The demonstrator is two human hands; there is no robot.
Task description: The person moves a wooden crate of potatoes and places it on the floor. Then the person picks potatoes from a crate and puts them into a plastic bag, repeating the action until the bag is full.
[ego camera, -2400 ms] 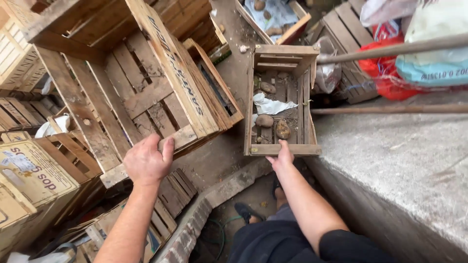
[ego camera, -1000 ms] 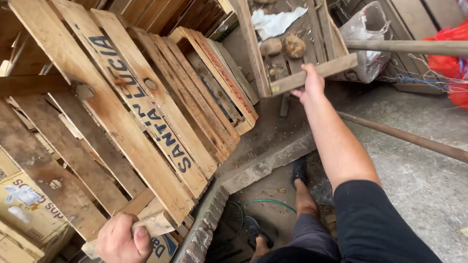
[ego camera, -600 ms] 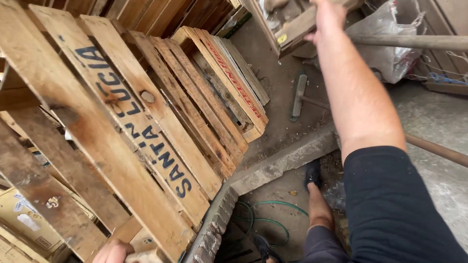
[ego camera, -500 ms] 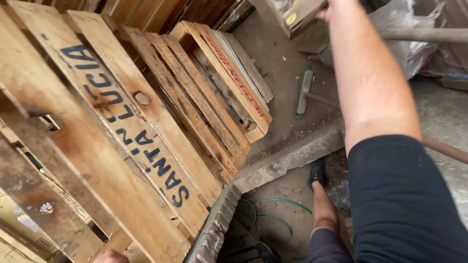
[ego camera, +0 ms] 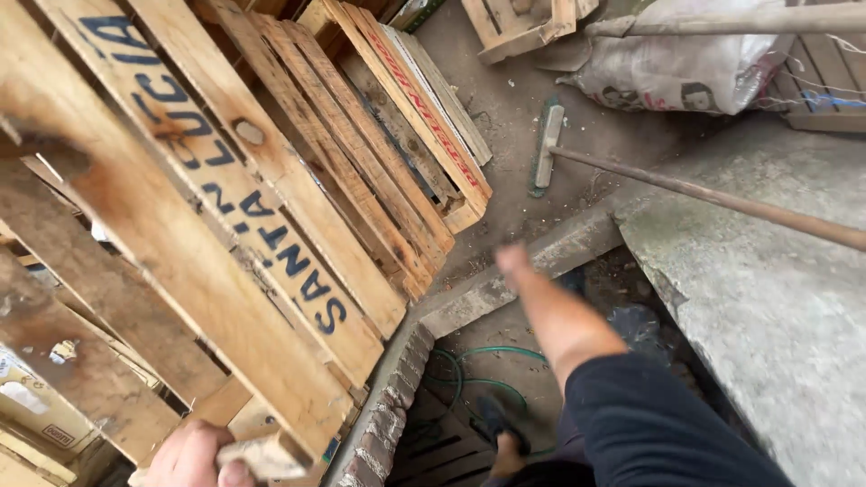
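Wooden crate (ego camera: 194, 243), large and tilted, fills the left of the view, its near corner clasped by the left hand (ego camera: 194, 455) at the bottom edge; right hand (ego camera: 514, 260), blurred and holding nothing, hangs over the concrete ledge (ego camera: 577, 243), its grip not discernible; broom (ego camera: 548, 149) lies far right beside a white sack (ego camera: 677, 68).

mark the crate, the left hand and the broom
crate (ego camera: 207, 234), head view, on the lettered slat.
left hand (ego camera: 194, 455), head view, on the knuckles gripping the crate's corner.
broom (ego camera: 722, 203), head view, on the wooden handle.
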